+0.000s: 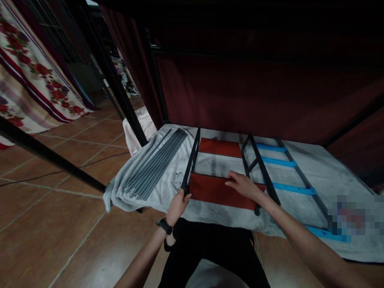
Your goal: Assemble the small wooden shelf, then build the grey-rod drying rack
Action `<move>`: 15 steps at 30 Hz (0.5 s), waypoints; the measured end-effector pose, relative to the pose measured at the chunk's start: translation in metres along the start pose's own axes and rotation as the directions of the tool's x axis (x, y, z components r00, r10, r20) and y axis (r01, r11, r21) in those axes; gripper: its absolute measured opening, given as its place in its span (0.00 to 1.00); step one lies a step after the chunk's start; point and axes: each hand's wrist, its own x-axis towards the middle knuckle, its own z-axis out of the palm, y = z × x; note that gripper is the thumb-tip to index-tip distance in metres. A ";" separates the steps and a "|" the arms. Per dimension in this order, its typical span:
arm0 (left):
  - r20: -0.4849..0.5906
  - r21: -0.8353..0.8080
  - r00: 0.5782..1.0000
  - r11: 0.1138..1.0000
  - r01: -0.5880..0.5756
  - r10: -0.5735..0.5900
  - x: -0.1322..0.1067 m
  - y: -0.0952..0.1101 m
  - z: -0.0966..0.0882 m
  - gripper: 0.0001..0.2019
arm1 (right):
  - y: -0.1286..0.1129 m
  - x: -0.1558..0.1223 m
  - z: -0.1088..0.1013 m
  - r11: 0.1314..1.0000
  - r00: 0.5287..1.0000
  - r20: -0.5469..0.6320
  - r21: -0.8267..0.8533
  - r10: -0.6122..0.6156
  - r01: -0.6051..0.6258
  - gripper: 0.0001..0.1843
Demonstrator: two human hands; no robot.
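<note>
The left hand [177, 207] clamps the near left corner of the black frame [191, 161] before both hands; the right hand [244, 187] curls over its front red panel [210, 189] (contact unclear). Two panels already span it; grey rods [163, 168], left of the hands, lie loose, apparently unused.

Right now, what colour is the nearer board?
The nearer board is orange-red, best seen in head view.

The left hand [177, 207] points forward with fingers [187, 197] curled; the right hand [243, 185] angles inward, fingers loosely bent.
</note>
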 end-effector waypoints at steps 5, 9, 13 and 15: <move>-0.079 -0.322 0.988 0.934 -0.155 0.136 -0.002 0.018 -0.009 0.16 | -0.013 -0.023 0.002 1.000 0.999 -0.043 -0.026 -0.011 0.010 0.10; -0.146 -0.475 0.978 0.857 -0.199 0.147 0.000 0.036 -0.019 0.25 | -0.018 -0.032 0.004 0.998 0.999 -0.041 -0.049 -0.035 0.033 0.11; -0.077 -0.557 0.985 0.813 -0.170 0.154 0.003 0.041 -0.029 0.26 | -0.020 -0.040 0.008 0.996 0.997 -0.039 -0.069 -0.060 0.057 0.11; -0.025 -0.564 0.984 0.811 -0.158 0.174 0.003 0.041 -0.033 0.25 | -0.021 -0.042 0.009 0.996 0.998 -0.042 -0.073 -0.055 0.052 0.11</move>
